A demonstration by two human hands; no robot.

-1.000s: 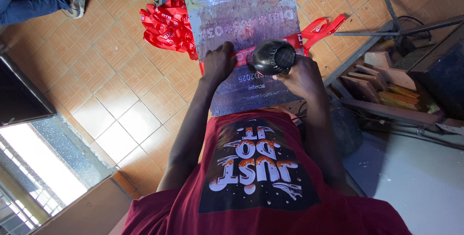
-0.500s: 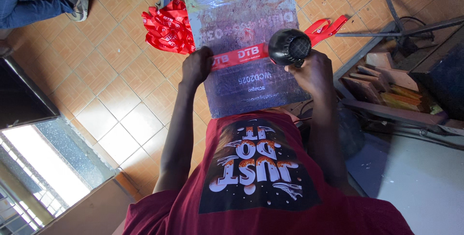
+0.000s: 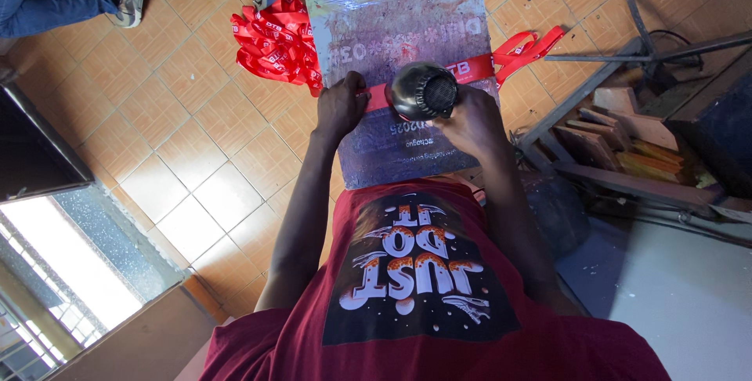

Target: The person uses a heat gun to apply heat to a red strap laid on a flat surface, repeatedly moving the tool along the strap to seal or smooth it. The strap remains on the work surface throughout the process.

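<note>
The worn grey printing board (image 3: 407, 75) fills the middle, a red printed ribbon (image 3: 470, 68) stretched across it. Since a moment ago the black blower (image 3: 424, 90) has slid back left along the ribbon, so the heating pass is working over the strip. The right hand (image 3: 470, 119) is closed around the blower; the left hand (image 3: 341, 103) presses flat on the ribbon's left end. A heap of red ribbons (image 3: 274, 40) lies far left.
</note>
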